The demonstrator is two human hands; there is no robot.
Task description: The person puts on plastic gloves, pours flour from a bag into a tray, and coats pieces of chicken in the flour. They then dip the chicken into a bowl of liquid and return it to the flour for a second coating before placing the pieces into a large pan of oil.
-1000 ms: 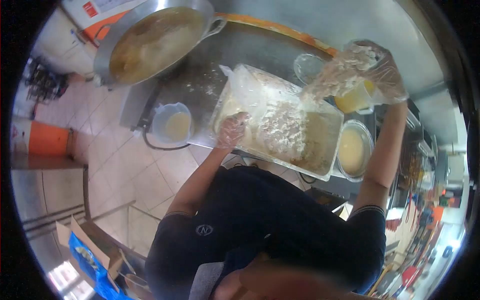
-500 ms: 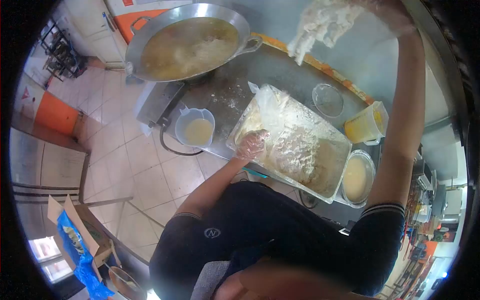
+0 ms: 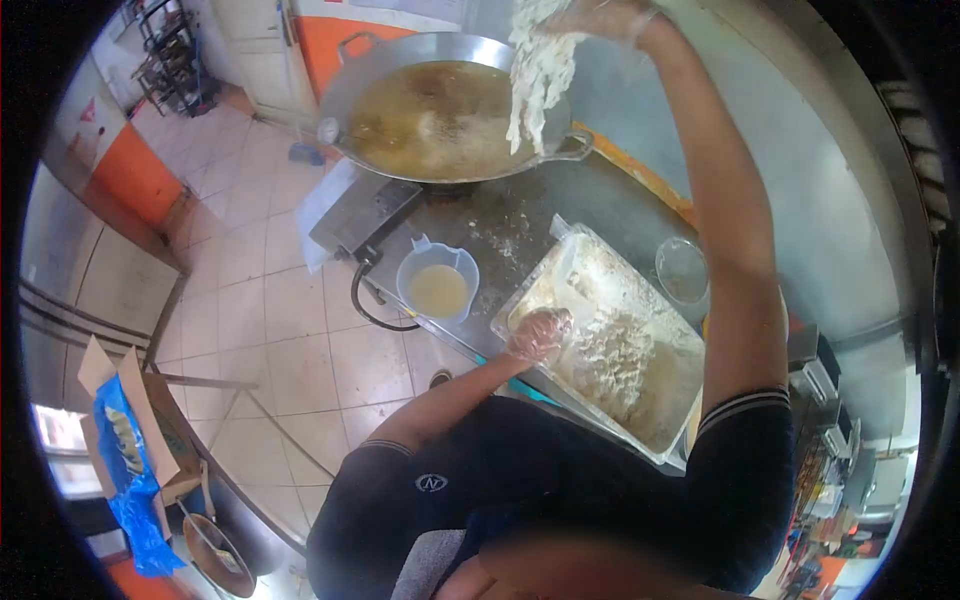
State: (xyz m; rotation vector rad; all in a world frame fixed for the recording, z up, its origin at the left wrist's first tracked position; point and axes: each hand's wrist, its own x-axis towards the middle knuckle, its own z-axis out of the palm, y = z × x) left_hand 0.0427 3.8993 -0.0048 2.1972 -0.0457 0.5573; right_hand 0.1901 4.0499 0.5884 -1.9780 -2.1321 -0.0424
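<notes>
My right hand [image 3: 612,18], raised at the top, grips a long, ragged flour-coated piece of food [image 3: 540,85] that hangs down over the right side of the large wok [image 3: 338,95]. Oil [image 3: 400,115] in the wok is bubbling. In a clear plastic glove, my left hand [image 3: 540,335] is curled at the left end of the metal tray [image 3: 684,372]. White flour [image 3: 615,345] covers much of the tray, with clumps and a browner patch. A crumpled translucent plastic sheet [image 3: 572,280] lies in it beside the left hand; what those fingers hold is hidden.
A translucent jug [image 3: 410,268] of pale liquid stands left of the tray, near a burner box [image 3: 365,215] and hose. A round dish [image 3: 683,270] lies behind the tray. Lower left are a cardboard box [image 3: 172,450] with blue plastic [image 3: 135,495] and a brown pan [image 3: 215,555].
My right hand has swung left with the flour-coated food, from beside the wall to over the wok's right edge. My left hand stays at the tray. The view has shifted slightly.
</notes>
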